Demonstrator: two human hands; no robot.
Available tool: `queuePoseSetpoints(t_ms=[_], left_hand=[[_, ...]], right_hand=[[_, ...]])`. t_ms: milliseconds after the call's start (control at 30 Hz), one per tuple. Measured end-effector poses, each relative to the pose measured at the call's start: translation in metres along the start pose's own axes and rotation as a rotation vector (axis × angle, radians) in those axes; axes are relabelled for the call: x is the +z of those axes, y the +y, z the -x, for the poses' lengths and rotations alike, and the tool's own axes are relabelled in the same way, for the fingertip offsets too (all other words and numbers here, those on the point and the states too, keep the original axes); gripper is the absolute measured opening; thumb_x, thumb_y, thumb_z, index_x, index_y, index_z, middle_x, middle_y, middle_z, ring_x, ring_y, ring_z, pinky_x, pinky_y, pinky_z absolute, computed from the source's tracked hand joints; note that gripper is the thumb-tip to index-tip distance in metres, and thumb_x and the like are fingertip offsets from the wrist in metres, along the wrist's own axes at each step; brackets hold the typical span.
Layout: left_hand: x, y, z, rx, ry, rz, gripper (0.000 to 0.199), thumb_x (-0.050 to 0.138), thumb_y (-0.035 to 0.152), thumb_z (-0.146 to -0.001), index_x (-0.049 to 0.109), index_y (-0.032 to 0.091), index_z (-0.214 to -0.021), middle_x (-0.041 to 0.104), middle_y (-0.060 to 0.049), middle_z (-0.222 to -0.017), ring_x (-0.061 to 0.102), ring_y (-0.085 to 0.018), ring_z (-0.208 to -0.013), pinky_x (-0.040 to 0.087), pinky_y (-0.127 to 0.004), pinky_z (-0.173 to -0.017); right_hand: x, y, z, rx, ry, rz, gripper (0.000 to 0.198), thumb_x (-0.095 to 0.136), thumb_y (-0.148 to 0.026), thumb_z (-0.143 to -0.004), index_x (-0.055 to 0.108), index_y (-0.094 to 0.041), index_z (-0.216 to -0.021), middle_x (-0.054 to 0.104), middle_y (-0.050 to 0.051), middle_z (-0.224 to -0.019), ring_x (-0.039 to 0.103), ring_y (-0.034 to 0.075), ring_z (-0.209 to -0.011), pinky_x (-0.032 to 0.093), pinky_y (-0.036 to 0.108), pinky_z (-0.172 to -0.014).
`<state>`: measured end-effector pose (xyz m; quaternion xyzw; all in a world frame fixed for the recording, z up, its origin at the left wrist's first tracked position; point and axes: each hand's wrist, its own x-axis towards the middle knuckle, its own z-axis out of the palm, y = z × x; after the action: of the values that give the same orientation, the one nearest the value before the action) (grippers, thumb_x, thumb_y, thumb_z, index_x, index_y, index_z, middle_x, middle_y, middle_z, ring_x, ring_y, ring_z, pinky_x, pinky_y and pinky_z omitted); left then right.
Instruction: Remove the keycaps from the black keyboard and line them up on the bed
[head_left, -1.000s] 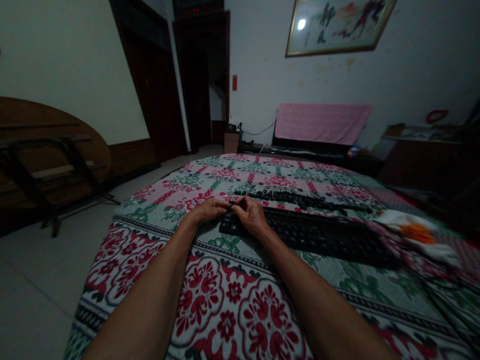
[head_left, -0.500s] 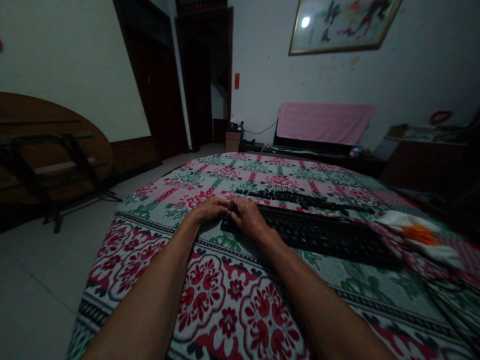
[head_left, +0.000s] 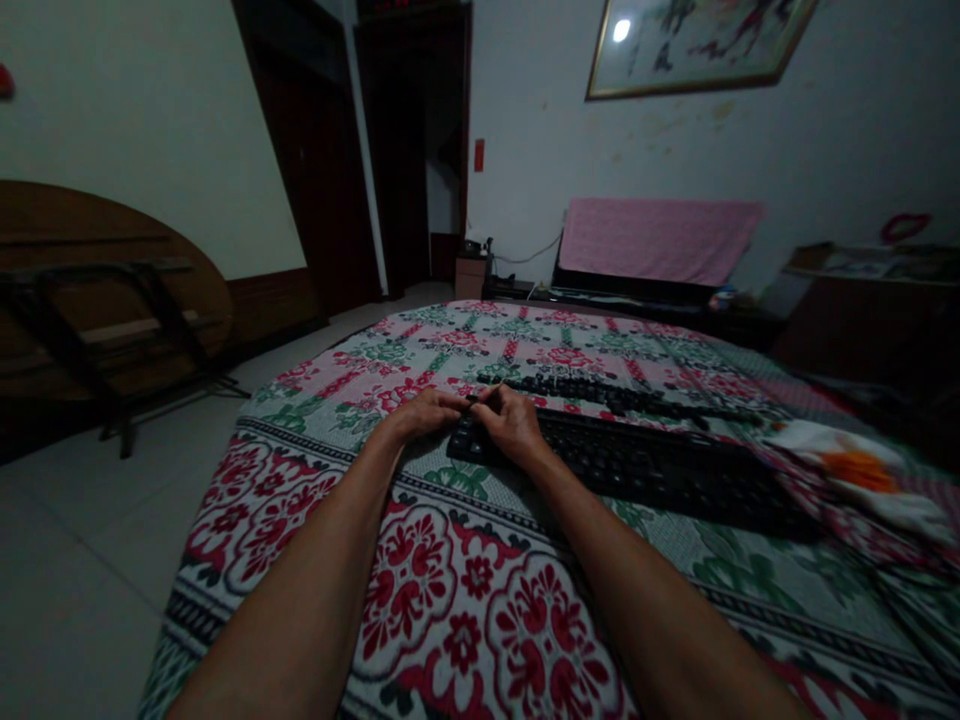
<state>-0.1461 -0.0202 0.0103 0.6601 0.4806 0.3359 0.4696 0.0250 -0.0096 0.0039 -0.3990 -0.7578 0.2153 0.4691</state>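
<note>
A black keyboard (head_left: 675,475) lies slantwise on the patterned cloth (head_left: 420,590). My left hand (head_left: 429,412) is at its far left corner, fingers closed together over the edge, the thumb hidden. Over the same corner my right hand (head_left: 514,422) is closed in a pinch, its fingertips against those of the left. A small dark piece shows between the fingertips; it is too small and dim to name. Behind the keyboard runs a row of small loose black pieces (head_left: 622,398), which look like keycaps.
A white cloth with an orange patch (head_left: 862,470) lies right of the keyboard, with a dark cable (head_left: 892,600) near it. Leaning at the left wall is a round folding table (head_left: 112,250). A pink towel (head_left: 660,238) covers something at the far wall.
The right hand has turned a little, and its fingertips have lifted slightly, pinching closer to the left fingertips. The view has shifted slightly; the keyboard stays in place on the cloth.
</note>
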Motion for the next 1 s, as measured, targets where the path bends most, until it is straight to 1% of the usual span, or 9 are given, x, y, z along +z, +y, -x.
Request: queuePoseSetpoints(t_ms=[133, 267, 400, 533, 633, 800, 867, 933, 1000], left_hand=[[0.0, -0.001, -0.002, -0.011, 0.029, -0.031, 0.036, 0.057, 0.02, -0.06, 0.07, 0.012, -0.092, 0.059, 0.0, -0.062, 0.041, -0.008, -0.05, 0.029, -0.021, -0.051], [0.002, 0.001, -0.003, -0.012, 0.039, -0.023, 0.035, 0.056, 0.019, -0.059, 0.07, 0.011, -0.09, 0.06, 0.0, -0.064, 0.043, -0.009, -0.053, 0.031, -0.021, -0.052], [0.0, 0.007, -0.002, -0.055, 0.034, -0.038, 0.039, 0.057, 0.02, -0.058, 0.068, 0.01, -0.094, 0.059, -0.001, -0.063, 0.044, -0.009, -0.053, 0.032, -0.022, -0.052], [-0.003, 0.021, 0.003, -0.06, 0.041, -0.171, 0.044, 0.06, 0.023, -0.059, 0.066, 0.012, -0.101, 0.054, 0.002, -0.058, 0.043, -0.009, -0.052, 0.031, -0.021, -0.048], [0.001, 0.034, 0.006, -0.027, -0.006, -0.209, 0.046, 0.062, 0.028, -0.06, 0.064, 0.014, -0.104, 0.05, 0.004, -0.057, 0.041, -0.008, -0.051, 0.03, -0.019, -0.047], [0.012, 0.041, 0.002, 0.033, -0.074, -0.246, 0.034, 0.06, 0.032, -0.063, 0.068, 0.012, -0.089, 0.053, 0.002, -0.061, 0.043, -0.008, -0.053, 0.031, -0.018, -0.047], [0.016, 0.039, -0.002, 0.083, -0.04, -0.31, 0.029, 0.057, 0.029, -0.064, 0.068, 0.011, -0.084, 0.053, 0.003, -0.06, 0.044, -0.008, -0.054, 0.031, -0.018, -0.048], [0.018, 0.036, -0.006, 0.164, 0.056, -0.425, 0.026, 0.055, 0.025, -0.063, 0.069, 0.012, -0.081, 0.055, 0.003, -0.061, 0.047, -0.009, -0.057, 0.034, -0.018, -0.051], [0.021, 0.033, -0.009, 0.233, 0.163, -0.529, 0.024, 0.054, 0.021, -0.062, 0.07, 0.014, -0.08, 0.058, 0.002, -0.066, 0.051, -0.011, -0.063, 0.037, -0.019, -0.056]], right_hand=[[0.0, 0.002, -0.002, 0.116, 0.078, -0.054, 0.015, 0.056, -0.033, -0.072, 0.055, -0.018, -0.072, 0.059, 0.001, -0.061, 0.055, 0.015, -0.058, 0.041, 0.025, -0.056], [-0.002, 0.001, -0.001, 0.07, 0.074, -0.007, 0.016, 0.056, -0.033, -0.072, 0.053, -0.018, -0.068, 0.059, 0.001, -0.061, 0.055, 0.016, -0.062, 0.043, 0.026, -0.059], [-0.003, 0.002, -0.001, 0.086, 0.088, -0.02, 0.016, 0.055, -0.033, -0.073, 0.054, -0.018, -0.073, 0.06, 0.002, -0.065, 0.057, 0.017, -0.066, 0.044, 0.027, -0.062], [-0.003, 0.006, -0.003, 0.11, 0.128, -0.059, 0.019, 0.055, -0.036, -0.072, 0.055, -0.017, -0.076, 0.061, 0.002, -0.066, 0.057, 0.016, -0.065, 0.044, 0.026, -0.061], [-0.004, 0.006, -0.005, 0.108, 0.163, -0.094, 0.02, 0.054, -0.037, -0.073, 0.055, -0.017, -0.076, 0.061, 0.001, -0.066, 0.057, 0.015, -0.064, 0.044, 0.024, -0.059], [-0.006, 0.0, -0.003, 0.098, 0.214, -0.134, 0.02, 0.054, -0.037, -0.072, 0.055, -0.017, -0.075, 0.06, 0.001, -0.065, 0.056, 0.013, -0.061, 0.043, 0.022, -0.057], [-0.006, -0.003, -0.002, 0.089, 0.245, -0.13, 0.02, 0.055, -0.036, -0.071, 0.055, -0.017, -0.074, 0.061, 0.001, -0.066, 0.056, 0.013, -0.061, 0.043, 0.022, -0.058], [-0.006, -0.004, -0.001, 0.065, 0.268, -0.128, 0.02, 0.055, -0.035, -0.07, 0.055, -0.017, -0.076, 0.061, 0.001, -0.067, 0.057, 0.013, -0.062, 0.043, 0.022, -0.06], [-0.007, -0.004, -0.001, 0.081, 0.283, -0.129, 0.019, 0.055, -0.034, -0.068, 0.055, -0.017, -0.076, 0.061, 0.0, -0.067, 0.057, 0.013, -0.062, 0.043, 0.022, -0.06]])
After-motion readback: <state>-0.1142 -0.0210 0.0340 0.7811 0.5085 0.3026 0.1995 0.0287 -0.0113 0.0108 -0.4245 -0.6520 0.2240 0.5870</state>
